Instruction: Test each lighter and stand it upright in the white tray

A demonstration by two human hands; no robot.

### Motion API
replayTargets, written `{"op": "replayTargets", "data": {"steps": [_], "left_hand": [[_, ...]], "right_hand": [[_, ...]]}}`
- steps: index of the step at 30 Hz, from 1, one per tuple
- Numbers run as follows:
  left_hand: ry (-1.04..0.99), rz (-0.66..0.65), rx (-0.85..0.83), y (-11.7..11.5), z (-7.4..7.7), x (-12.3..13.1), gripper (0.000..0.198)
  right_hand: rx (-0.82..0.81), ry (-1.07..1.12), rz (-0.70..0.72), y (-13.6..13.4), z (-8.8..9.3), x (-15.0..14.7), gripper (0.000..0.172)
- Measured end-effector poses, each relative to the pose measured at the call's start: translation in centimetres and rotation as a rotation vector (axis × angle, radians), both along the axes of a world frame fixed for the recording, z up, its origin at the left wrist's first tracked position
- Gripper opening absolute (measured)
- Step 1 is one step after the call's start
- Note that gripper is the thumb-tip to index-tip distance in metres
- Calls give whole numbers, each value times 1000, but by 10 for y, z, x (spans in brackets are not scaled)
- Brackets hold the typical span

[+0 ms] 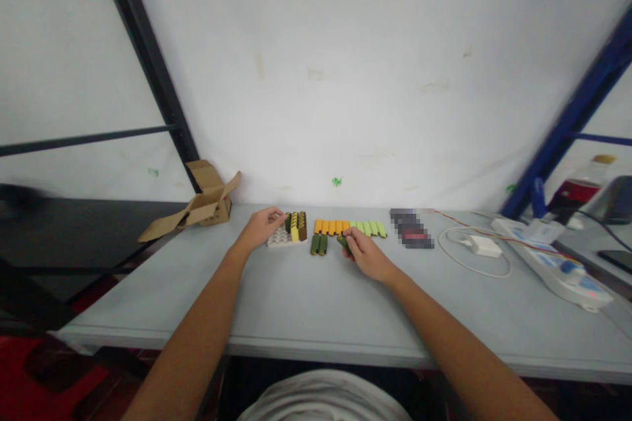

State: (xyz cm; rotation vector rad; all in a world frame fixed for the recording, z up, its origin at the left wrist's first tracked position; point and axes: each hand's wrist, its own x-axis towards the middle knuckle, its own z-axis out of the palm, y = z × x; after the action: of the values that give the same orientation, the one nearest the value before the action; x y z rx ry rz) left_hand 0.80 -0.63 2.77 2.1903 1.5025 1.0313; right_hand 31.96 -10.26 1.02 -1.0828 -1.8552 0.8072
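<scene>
Over the left part of a white holder point(287, 243) is my left hand point(261, 226), its fingers curled with the tips closed at a dark green battery cell point(288, 222) standing there. Yellow cells point(295, 231) and brown cells point(303, 229) stand in rows at the holder's right side; bare slots show at its left. My right hand point(368, 255) pinches another dark green battery cell point(343, 243) just above the table, its far part hidden by the fingers. Two dark green cells point(318, 245) lie side by side between the hands. Behind them lie orange cells point(332, 227) and light green cells point(368, 228) in a row.
An opened cardboard box point(210, 206) stands at the back left of the grey table point(316, 316). To the right are a pixelated dark object point(412, 229), a white charger point(484, 246) with looped cable, and a power strip point(557, 270). A bottle point(580, 187) stands farther right.
</scene>
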Motion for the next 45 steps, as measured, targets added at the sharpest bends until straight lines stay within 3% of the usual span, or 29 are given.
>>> {"op": "replayTargets", "data": {"steps": [5, 8, 15, 20, 24, 31, 35, 45], "left_hand": [[-29, -12, -13, 1, 0, 0, 43], [-49, -12, -13, 1, -1, -2, 42], [-48, 61, -12, 0, -5, -6, 40], [-80, 48, -40, 3, -9, -6, 43], [-84, 4, -74, 5, -12, -6, 46], [-110, 20, -79, 1, -9, -4, 52], [-89, 27, -75, 1, -8, -3, 51], [-77, 25, -62, 6, -14, -8, 46]], "right_hand": [[-32, 119, -113, 6, 7, 2, 32], [-17, 147, -156, 8, 9, 5, 29], [-188, 331, -25, 0, 10, -1, 31], [-278, 284, -88, -3, 15, 2, 44], [-255, 170, -161, -4, 19, 7, 50], [-229, 120, -162, -9, 24, 4, 48], [-101, 68, -175, -17, 24, 3, 39], [-39, 57, -149, -11, 4, 3, 35]]}}
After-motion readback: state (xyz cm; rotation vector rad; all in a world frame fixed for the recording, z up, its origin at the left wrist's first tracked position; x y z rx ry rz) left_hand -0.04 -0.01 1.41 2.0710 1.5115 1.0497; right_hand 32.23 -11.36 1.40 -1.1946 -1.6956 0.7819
